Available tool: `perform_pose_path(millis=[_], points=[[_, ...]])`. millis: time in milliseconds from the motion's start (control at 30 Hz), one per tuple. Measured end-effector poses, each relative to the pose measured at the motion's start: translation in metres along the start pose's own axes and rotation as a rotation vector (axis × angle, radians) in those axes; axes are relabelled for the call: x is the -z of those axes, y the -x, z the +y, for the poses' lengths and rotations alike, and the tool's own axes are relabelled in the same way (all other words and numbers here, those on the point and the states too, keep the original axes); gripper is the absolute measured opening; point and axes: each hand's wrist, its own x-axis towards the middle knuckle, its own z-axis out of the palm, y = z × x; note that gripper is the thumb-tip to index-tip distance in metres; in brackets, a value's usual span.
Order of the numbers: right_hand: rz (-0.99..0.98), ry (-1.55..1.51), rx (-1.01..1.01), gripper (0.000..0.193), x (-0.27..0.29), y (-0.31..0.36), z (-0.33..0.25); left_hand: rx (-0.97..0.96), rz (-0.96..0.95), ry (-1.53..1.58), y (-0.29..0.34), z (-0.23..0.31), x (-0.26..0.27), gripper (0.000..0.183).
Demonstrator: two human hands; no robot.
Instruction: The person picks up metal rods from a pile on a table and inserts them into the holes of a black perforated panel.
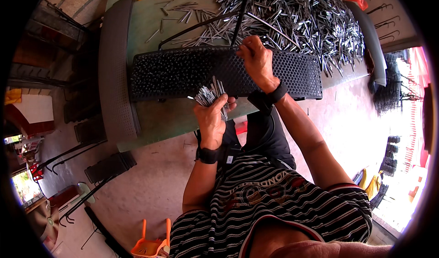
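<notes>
The left hand [211,117] grips metal rods [206,96], best held close by the holed tray [296,75]; the right hand [259,63] pinches, perhaps on one.

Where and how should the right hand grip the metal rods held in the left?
Take the metal rods by their far ends, probably from the far right: those ends fan out beyond the left hand, which covers their middle.
</notes>
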Motion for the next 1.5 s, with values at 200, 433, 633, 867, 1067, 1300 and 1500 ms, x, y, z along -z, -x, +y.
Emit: perform_pose_path(millis=[200, 433, 633, 867, 1067, 1300, 1500], points=[[-0.076, 0.462, 0.273, 0.009, 0.003, -0.006, 0.001, 0.017, 0.005, -0.021, -0.001, 0.001, 0.003, 0.009], [-0.651, -0.048, -0.034, 0.018, 0.011, 0.017, -0.028, 0.004, -0.1, -0.06, -0.005, -0.01, 0.008, 0.016], [-0.212, -0.35, -0.316, 0.011, 0.014, 0.013, -0.032, 0.054, -0.094, -0.026, -0.003, -0.016, 0.01, 0.018], [0.02, -0.119, -0.076, 0.009, 0.005, 0.008, -0.016, 0.104, -0.039, 0.041, 0.002, -0.008, 0.007, 0.018], [-0.047, 0.042, 0.026, 0.007, -0.001, 0.007, 0.003, 0.107, -0.016, 0.04, 0.0, -0.005, 0.01, 0.019], [-0.048, 0.354, 0.194, 0.01, 0.006, 0.012, -0.023, 0.096, 0.007, 0.039, 0.0, -0.004, 0.01, 0.021], [-0.581, -0.175, -0.302, 0.011, 0.014, 0.029, -0.035, 0.066, -0.04, 0.014, -0.004, -0.008, 0.01, 0.019]])
